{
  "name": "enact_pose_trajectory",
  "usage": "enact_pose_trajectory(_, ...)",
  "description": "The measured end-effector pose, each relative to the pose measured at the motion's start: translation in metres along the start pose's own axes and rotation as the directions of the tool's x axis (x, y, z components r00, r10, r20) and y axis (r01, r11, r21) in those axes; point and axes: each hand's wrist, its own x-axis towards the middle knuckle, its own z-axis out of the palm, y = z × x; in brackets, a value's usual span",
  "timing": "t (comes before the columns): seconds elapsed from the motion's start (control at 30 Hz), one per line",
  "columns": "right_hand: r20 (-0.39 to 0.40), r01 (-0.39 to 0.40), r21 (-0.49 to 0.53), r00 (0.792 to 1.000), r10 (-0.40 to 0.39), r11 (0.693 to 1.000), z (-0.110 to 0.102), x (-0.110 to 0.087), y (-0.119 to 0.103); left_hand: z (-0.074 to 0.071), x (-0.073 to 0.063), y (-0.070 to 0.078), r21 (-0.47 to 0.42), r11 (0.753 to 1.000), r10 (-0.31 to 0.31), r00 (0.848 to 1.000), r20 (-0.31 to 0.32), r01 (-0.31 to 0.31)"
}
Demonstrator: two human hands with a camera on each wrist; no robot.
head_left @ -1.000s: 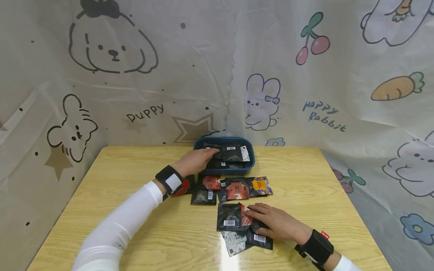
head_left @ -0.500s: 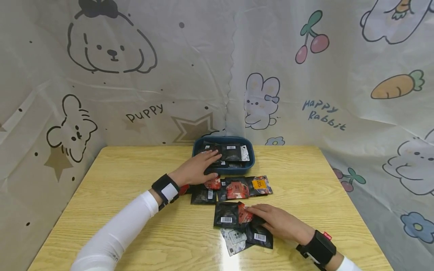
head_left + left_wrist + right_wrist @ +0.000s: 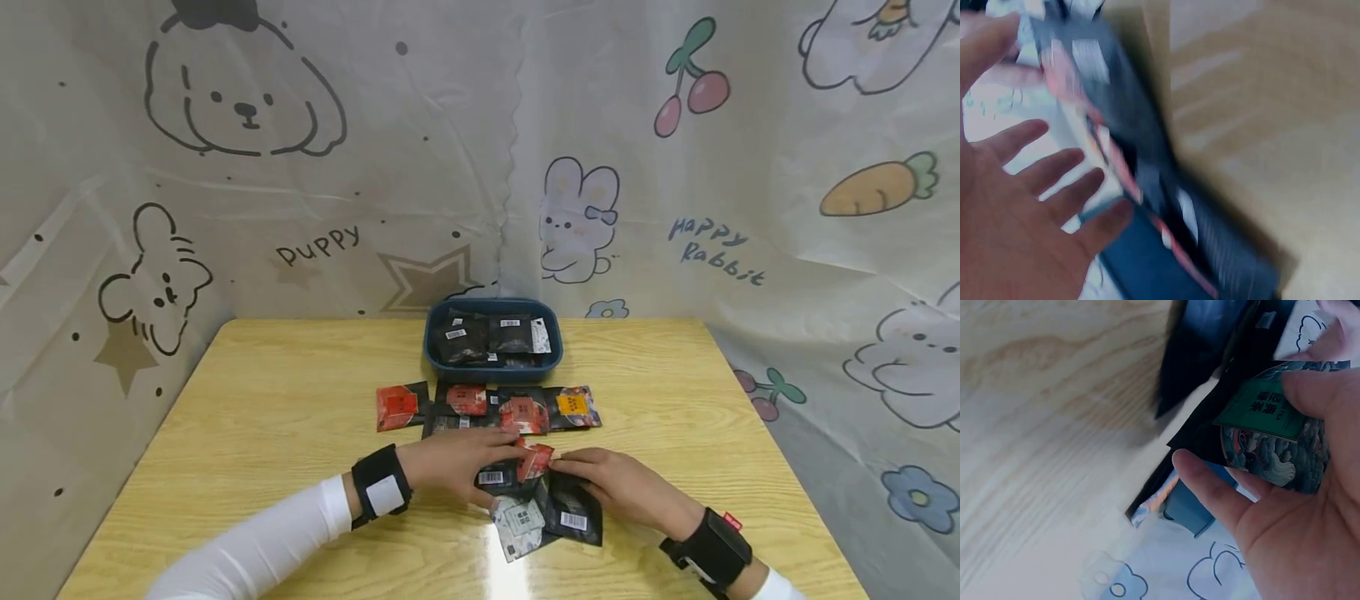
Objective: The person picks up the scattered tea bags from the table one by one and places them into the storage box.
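My left hand [image 3: 453, 461], fingers spread, reaches over a black sachet [image 3: 491, 478] with a barcode, beside a red sachet [image 3: 534, 461]. In the left wrist view its fingers [image 3: 1054, 172] are extended and slightly bent, with nothing gripped. My right hand [image 3: 633, 492] lies at the right of the same small pile. The right wrist view shows it holding a black tea sachet with a green label [image 3: 1260, 409] between thumb and fingers. A black sachet with a barcode [image 3: 573, 512] and a grey-white sachet [image 3: 517, 521] lie at the pile's near side.
A blue basket [image 3: 493, 372] holding several black sachets stands at the table's back edge. In front of it lies a row of sachets, with a red one [image 3: 401, 406] at left and an orange-labelled one [image 3: 573, 406] at right. A printed curtain [image 3: 450, 167] hangs behind the wooden table [image 3: 262, 375].
My left hand has left the basket and come forward and right to the near pile. A black sachet now lies in the basket where that hand was. My right hand has barely moved.
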Motion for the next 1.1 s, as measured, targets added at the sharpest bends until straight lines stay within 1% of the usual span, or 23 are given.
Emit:
enact_pose_trajectory(0.07, 0.016, -0.020, 0.007, 1.000, 0.019, 1.000, -0.006, -0.001, -0.001, 0.006, 0.001, 0.003, -0.004, 1.000, -0.008, 1.000, 0.024, 0.008)
enact_pose_trajectory(0.13, 0.015, -0.039, 0.022, 0.999, 0.038, 0.999, -0.014, 0.000, -0.001, 0.009, 0.000, 0.004, -0.012, 1.000, -0.026, 0.999, 0.030, 0.026)
enact_pose_trajectory(0.23, -0.025, -0.049, 0.034, 0.998, 0.050, 0.998, -0.028, 0.002, 0.002, 0.011, -0.002, 0.003, -0.024, 0.999, -0.045, 0.999, 0.023, 0.045)
enact_pose_trajectory(0.37, -0.099, -0.045, 0.000, 0.994, 0.044, 0.999, -0.049, 0.009, 0.009, 0.012, -0.003, 0.001, 0.000, 1.000, -0.029, 1.000, -0.008, 0.029)
enact_pose_trajectory(0.43, -0.135, -0.035, -0.022, 0.990, 0.032, 0.999, -0.061, 0.015, 0.013, 0.014, -0.004, 0.001, 0.015, 1.000, -0.021, 0.999, -0.031, 0.022)
enact_pose_trajectory(0.5, -0.179, -0.017, -0.040, 0.984, 0.009, 0.999, -0.074, 0.022, 0.016, 0.017, -0.005, 0.001, 0.034, 0.999, -0.007, 0.998, -0.067, 0.010)
enact_pose_trajectory(0.63, -0.260, 0.020, -0.072, 0.965, -0.038, 0.997, -0.096, 0.042, 0.024, 0.022, -0.010, 0.000, 0.048, 0.999, 0.023, 0.988, -0.151, -0.016)
enact_pose_trajectory(0.7, -0.284, 0.032, -0.074, 0.957, -0.052, 0.997, -0.105, 0.054, 0.027, 0.023, -0.013, 0.001, 0.061, 0.998, 0.039, 0.981, -0.189, -0.027)
enact_pose_trajectory(0.77, -0.299, 0.042, -0.083, 0.952, -0.065, 0.996, -0.111, 0.066, 0.031, 0.023, -0.016, 0.001, 0.089, 0.995, 0.051, 0.976, -0.212, -0.033)
enact_pose_trajectory(0.93, -0.312, 0.055, -0.102, 0.946, -0.085, 0.993, -0.118, 0.098, 0.041, 0.019, -0.028, 0.004, 0.112, 0.993, 0.056, 0.972, -0.228, -0.031)
enact_pose_trajectory(1.1, -0.334, 0.053, -0.097, 0.939, -0.083, 0.994, -0.111, 0.129, 0.052, 0.015, -0.041, 0.008, 0.082, 0.997, 0.028, 0.973, -0.229, -0.009)
